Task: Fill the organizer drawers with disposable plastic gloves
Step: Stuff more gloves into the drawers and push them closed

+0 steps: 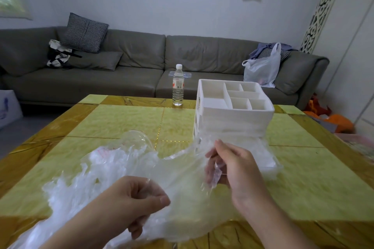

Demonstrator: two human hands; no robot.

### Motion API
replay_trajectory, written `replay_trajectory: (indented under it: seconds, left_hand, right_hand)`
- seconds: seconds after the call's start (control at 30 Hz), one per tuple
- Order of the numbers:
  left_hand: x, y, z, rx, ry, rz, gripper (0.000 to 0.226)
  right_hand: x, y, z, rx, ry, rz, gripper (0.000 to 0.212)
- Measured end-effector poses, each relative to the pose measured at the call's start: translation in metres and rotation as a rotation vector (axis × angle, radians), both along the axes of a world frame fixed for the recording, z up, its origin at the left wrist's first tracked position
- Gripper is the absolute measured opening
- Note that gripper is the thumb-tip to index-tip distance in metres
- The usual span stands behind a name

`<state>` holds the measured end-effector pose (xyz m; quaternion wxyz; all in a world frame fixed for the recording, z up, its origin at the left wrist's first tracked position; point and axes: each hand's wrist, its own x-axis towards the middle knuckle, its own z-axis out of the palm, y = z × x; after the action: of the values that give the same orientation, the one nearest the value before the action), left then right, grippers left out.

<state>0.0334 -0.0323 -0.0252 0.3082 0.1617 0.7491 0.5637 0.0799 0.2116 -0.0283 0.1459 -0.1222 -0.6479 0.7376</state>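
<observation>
A white organizer (232, 113) with open top compartments stands on the yellow table (125, 119), right of centre. A heap of clear disposable plastic gloves (97, 170) lies in front of it and spreads toward me. My left hand (139, 202) grips a bunch of this clear plastic with curled fingers near the bottom centre. My right hand (232, 166) pinches a thin glove just in front of the organizer's lower part. The stretched film blurs the organizer's lower drawers, so their state is hidden.
A clear water bottle (178, 85) stands at the table's far edge, left of the organizer. A grey sofa (129, 66) behind holds pillows, bags and a white plastic bag (263, 70). Orange items (334, 119) lie on the floor at right.
</observation>
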Motion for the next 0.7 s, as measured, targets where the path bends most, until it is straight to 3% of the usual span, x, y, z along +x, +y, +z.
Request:
replay_trajectory:
  seconds: [0.1, 0.17, 0.23, 0.43, 0.7]
  left_hand:
    - [0.000, 0.000, 0.000, -0.002, 0.006, 0.017, 0.015]
    - [-0.001, 0.000, 0.000, -0.001, 0.006, 0.046, 0.015]
    - [-0.003, -0.001, -0.001, -0.004, 0.005, 0.068, 0.016]
    - [-0.004, -0.004, -0.002, -0.015, 0.007, 0.104, 0.014]
    - [-0.003, -0.006, 0.005, -0.052, -0.016, 0.009, 0.019]
  right_hand:
    - [0.000, 0.003, 0.001, -0.098, -0.052, 0.231, 0.050]
    - [0.000, 0.004, -0.001, 0.046, -0.062, 0.263, 0.016]
    - [-0.001, 0.007, -0.003, 0.144, -0.061, 0.175, 0.016]
    - [-0.004, 0.013, -0.001, 0.047, 0.021, -0.108, 0.005]
    - [0.001, 0.011, 0.005, 0.142, 0.077, -0.213, 0.024]
